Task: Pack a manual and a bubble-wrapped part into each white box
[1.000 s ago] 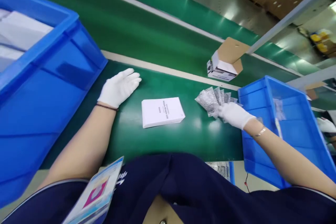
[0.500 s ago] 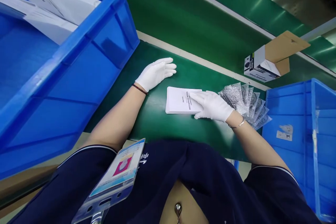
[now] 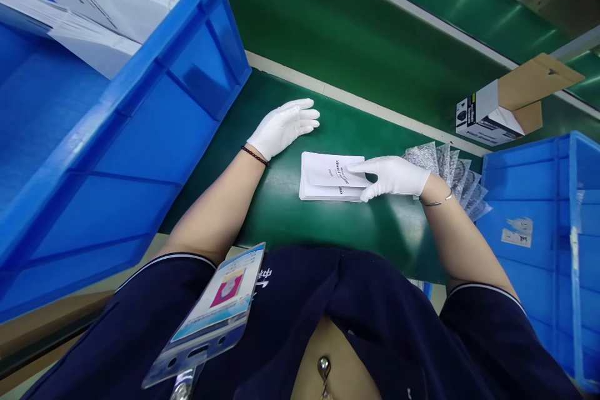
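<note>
A stack of white printed booklets (image 3: 312, 190) lies on the green bench in front of me. My right hand (image 3: 391, 176), in a white glove, is at the stack's right end, its fingers on the top booklet (image 3: 330, 174) and its thumb by the near right corner. That top booklet looks raised or shifted, its near edge apart from the stack. To the left of and beyond the stack rests my left hand (image 3: 285, 127), also gloved, fingers stretched out and holding nothing.
A large blue bin (image 3: 187, 94) with white paper items (image 3: 122, 6) stands at left. Several silvery bubble bags (image 3: 424, 157) fan out beyond my right wrist. An open carton (image 3: 490, 122) sits past the bench's pale edge strip, and another blue bin (image 3: 520, 200) is at right.
The top booklet has come up or slid at its near edge under my right fingers, partly covering the printed text. My left hand stays spread in nearly the same place. The view has shifted slightly.
</note>
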### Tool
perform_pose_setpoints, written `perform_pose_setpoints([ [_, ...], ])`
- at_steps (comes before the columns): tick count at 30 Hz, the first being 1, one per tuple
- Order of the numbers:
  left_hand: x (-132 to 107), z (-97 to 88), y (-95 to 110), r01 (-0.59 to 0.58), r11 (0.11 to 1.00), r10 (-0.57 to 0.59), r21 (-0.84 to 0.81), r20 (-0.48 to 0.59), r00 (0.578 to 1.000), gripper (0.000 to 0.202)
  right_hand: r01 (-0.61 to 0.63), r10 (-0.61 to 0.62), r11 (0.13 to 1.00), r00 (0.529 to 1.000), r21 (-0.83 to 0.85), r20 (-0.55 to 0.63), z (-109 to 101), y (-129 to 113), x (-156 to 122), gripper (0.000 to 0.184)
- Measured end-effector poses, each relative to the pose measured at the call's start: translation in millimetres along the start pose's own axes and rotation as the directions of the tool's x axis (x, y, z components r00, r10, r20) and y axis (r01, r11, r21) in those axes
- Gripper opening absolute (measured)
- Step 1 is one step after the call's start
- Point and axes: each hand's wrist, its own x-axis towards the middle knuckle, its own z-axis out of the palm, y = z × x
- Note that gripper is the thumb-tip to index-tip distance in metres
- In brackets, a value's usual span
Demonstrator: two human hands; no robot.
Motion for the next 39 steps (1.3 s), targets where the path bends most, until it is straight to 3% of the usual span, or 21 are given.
perform_pose_setpoints([
  [3,-0.4,-1.2,1.9,-0.003,1.0,0.003,-0.009,0.0,1.0,0.041,-0.013,0.014,1.0,0.999,0.026,-0.032,-0.8,2.5,-3.2,0.047],
  [5,-2.4,-0.8,5.5,-0.029,1.0,0.029,-0.005,-0.004,1.0,0.043,-0.06,0.064,0.998,0.976,0.022,-0.208,1.3,0.1,-5.5,0.038],
  [6,-4.2,0.6,7.9,-0.047,0.999,0.047,0.008,-0.014,0.999,0.045,-0.099,0.099,0.995,0.931,0.017,-0.352,3.5,-3.4,-5.6,0.041],
  [7,-6.7,3.0,10.3,-0.06,0.998,0.06,0.023,-0.021,0.998,0.048,-0.141,0.126,0.99,0.857,0.007,-0.5,6.4,-8.4,-4.7,0.045],
  [9,-13.3,10.4,14.2,-0.062,0.998,0.062,0.033,-0.013,0.998,0.054,-0.206,0.112,0.977,0.724,-0.059,-0.681,14.4,-22.8,1.2,0.053],
  [10,-17.0,14.7,15.0,-0.051,0.998,0.051,0.025,0.004,0.999,0.057,-0.223,0.075,0.967,0.715,-0.126,-0.695,18.7,-30.9,5.8,0.056],
  [13,-25.5,24.7,12.8,0.013,1.0,-0.013,0.009,0.055,0.998,0.061,-0.181,-0.052,0.92,0.823,-0.348,-0.565,28.7,-48.4,17.9,0.052],
  [15,-25.9,25.9,9.5,0.036,0.999,-0.036,0.031,0.006,0.999,0.058,-0.184,-0.06,0.902,0.843,-0.39,-0.535,30.2,-46.2,14.2,0.046],
  [17,-22.1,23.5,7.8,0.038,0.999,-0.035,0.026,-0.097,0.995,0.048,-0.29,0.023,0.899,0.779,-0.327,-0.627,27.9,-30.5,-4.0,0.046],
  [19,-16.5,21.0,9.4,0.011,0.999,-0.017,-0.034,-0.173,0.985,0.038,-0.454,0.164,0.868,0.645,-0.202,-0.747,24.8,-5.8,-31.7,0.047],
  [21,-11.8,21.1,13.0,-0.031,0.992,0.009,-0.122,-0.176,0.984,0.036,-0.603,0.293,0.791,0.524,-0.104,-0.8,24.5,18.8,-58.3,0.048],
  [23,-9.1,23.8,16.4,-0.082,0.976,0.056,-0.201,-0.132,0.99,0.037,-0.703,0.37,0.705,0.473,-0.09,-0.8,28.8,34.8,-75.5,0.047],
  [25,-8.0,26.0,17.8,-0.124,0.959,0.103,-0.256,-0.093,0.99,0.036,-0.726,0.385,0.678,0.484,-0.115,-0.786,35.9,38.5,-81.3,0.035],
  [27,-7.8,24.6,17.4,-0.109,0.957,0.092,-0.27,-0.075,0.993,0.037,-0.677,0.393,0.731,0.52,-0.085,-0.758,41.4,32.4,-79.6,0.02],
  [29,-7.9,20.0,16.6,-0.038,0.967,0.013,-0.251,-0.101,0.995,0.041,-0.598,0.461,0.798,0.53,0.071,-0.712,42.3,22.5,-75.7,0.021],
  [30,-8.0,17.5,16.6,0.009,0.971,-0.041,-0.239,-0.128,0.991,0.042,-0.563,0.517,0.805,0.51,0.188,-0.687,40.9,18.2,-73.7,0.023],
  [32,-7.9,14.2,17.8,0.08,0.971,-0.124,-0.224,-0.19,0.974,0.042,-0.478,0.625,0.769,0.421,0.425,-0.658,35.5,13.6,-68.7,0.029],
  [34,-7.6,14.5,20.7,0.123,0.969,-0.17,-0.215,-0.217,0.961,0.041,-0.286,0.666,0.746,0.347,0.602,-0.661,28.5,14.7,-59.5,0.03],
  [35,-7.7,15.8,22.6,0.131,0.967,-0.178,-0.216,-0.218,0.96,0.042,-0.144,0.658,0.742,0.345,0.655,-0.669,25.4,16.6,-52.6,0.03],
  [37,-8.5,19.0,26.6,0.133,0.963,-0.182,-0.234,-0.203,0.962,0.046,0.151,0.618,0.685,0.398,0.713,-0.678,22.1,21.1,-35.3,0.038],
  [39,-10.1,20.6,29.6,0.142,0.956,-0.193,-0.257,-0.186,0.963,0.051,0.34,0.6,0.555,0.468,0.759,-0.649,24.9,25.2,-16.6,0.05],
])
